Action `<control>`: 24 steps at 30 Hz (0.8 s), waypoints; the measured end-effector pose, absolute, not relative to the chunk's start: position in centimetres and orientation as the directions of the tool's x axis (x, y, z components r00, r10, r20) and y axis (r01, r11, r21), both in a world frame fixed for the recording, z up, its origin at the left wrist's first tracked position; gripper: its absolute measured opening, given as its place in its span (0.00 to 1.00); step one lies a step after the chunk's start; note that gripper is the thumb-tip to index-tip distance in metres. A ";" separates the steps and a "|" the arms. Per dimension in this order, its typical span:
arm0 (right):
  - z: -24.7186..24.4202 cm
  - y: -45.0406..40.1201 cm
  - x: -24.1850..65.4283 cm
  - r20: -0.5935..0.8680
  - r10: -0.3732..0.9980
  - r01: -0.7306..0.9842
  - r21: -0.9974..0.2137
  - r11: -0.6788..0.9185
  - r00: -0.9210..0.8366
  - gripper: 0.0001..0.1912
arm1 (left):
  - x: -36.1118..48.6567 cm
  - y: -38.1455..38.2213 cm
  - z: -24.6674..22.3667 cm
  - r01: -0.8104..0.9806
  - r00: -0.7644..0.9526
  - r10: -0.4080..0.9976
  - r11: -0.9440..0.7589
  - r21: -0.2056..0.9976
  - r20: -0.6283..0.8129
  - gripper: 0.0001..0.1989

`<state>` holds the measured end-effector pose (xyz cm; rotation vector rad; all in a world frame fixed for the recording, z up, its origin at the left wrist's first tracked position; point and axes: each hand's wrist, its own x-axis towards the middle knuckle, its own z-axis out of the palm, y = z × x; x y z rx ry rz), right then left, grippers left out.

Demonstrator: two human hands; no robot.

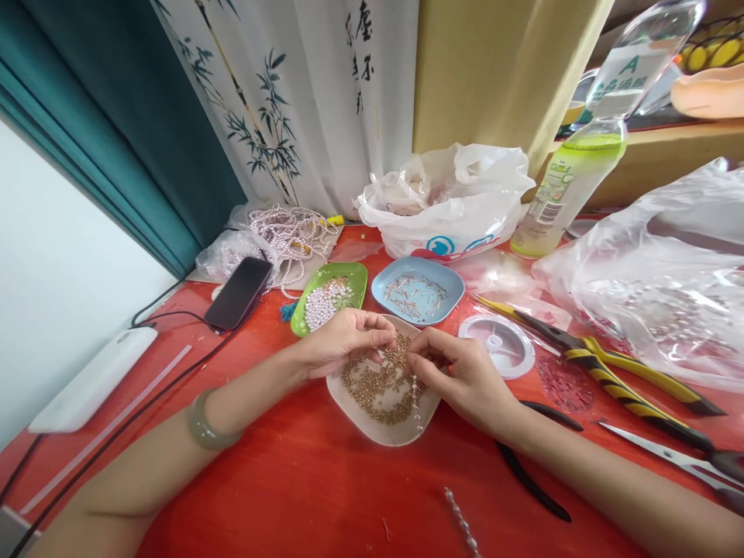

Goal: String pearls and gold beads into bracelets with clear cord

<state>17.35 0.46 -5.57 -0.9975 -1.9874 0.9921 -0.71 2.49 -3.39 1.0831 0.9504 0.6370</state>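
Note:
Over a pale plate (pixel 354 415) of small gold beads (pixel 372 387), my two hands work close together. My right hand (pixel 456 372) is closed in a pinch, and a short string of pearly beads (pixel 417 403) hangs from its fingers onto the plate. My left hand (pixel 352 341) is closed too, thumb and fingertips together at the plate's far left edge. Whatever lies between its fingertips is too small to make out. Behind the left hand sits a green dish (pixel 359 283) with white pearl beads (pixel 326 304). A blue dish (pixel 380 291) holds several thin metal pins.
At right lie yellow-black pliers (pixel 604 372), scissors (pixel 686 461), black-handled pliers (pixel 532 484) and a clear spool (pixel 511 349). A bottle (pixel 573 186) and plastic bags (pixel 442 201) stand behind. A phone (pixel 239 293), cables and a power strip (pixel 93 380) are left. A beaded strand (pixel 462 523) lies in front.

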 end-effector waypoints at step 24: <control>-5.5 0.5 17.3 0.223 0.861 0.342 -0.849 0.402 -0.457 0.06 | -0.6 2.4 -3.4 0.032 0.460 0.848 0.279 0.960 -0.262 0.09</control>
